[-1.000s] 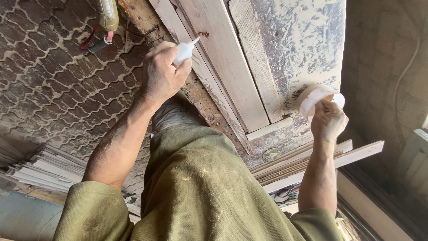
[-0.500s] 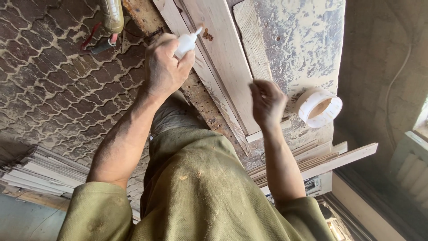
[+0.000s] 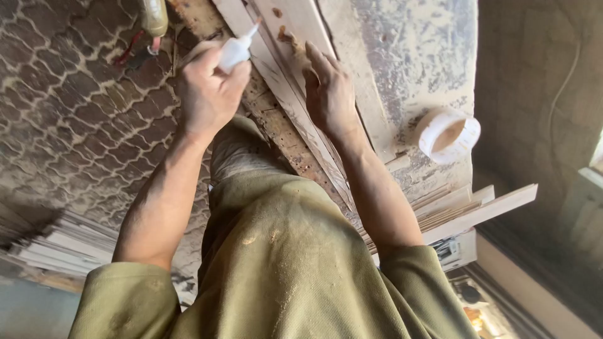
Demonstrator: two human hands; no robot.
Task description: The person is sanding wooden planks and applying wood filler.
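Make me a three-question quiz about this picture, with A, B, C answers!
1. Where is the round white tub?
A. on the dusty bench, beside the planks
B. on the patterned floor
C. in a hand

2. What colour is the small squeeze bottle?
A. red
B. white
C. black

3. What is the right hand doing?
A. holding the tub
B. hanging at the side
C. pressing fingers on the pale wooden plank

Answers: 1 A, it sits on the bench top untouched. 2 B, white body and nozzle. 3 C, fingertips rest on the wood while the left hand grips the bottle.
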